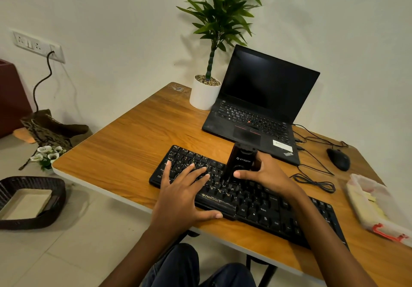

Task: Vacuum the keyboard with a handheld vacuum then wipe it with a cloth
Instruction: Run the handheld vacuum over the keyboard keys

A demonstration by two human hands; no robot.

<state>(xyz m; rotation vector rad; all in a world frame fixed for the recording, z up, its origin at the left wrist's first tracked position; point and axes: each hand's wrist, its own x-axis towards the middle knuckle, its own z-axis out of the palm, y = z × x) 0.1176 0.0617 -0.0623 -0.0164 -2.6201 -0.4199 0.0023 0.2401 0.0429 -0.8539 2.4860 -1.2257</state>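
Observation:
A black keyboard [256, 204] lies slantwise near the front edge of the wooden table [124, 150]. My left hand [180, 191] rests flat on its left half, fingers spread straight over the keys, thumb at the front edge. My right hand [265, 173] grips a small black handheld vacuum [240, 162], which stands nearly upright with its lower end down on the middle keys. A pale cloth in a clear plastic bag [376, 206] lies at the table's right edge.
An open black laptop [260, 106] sits behind the keyboard, beside a potted plant [205, 92]. A black mouse [338, 159] and loose cables [314, 179] lie to the right. A dark woven basket [31, 202] stands on the floor at left.

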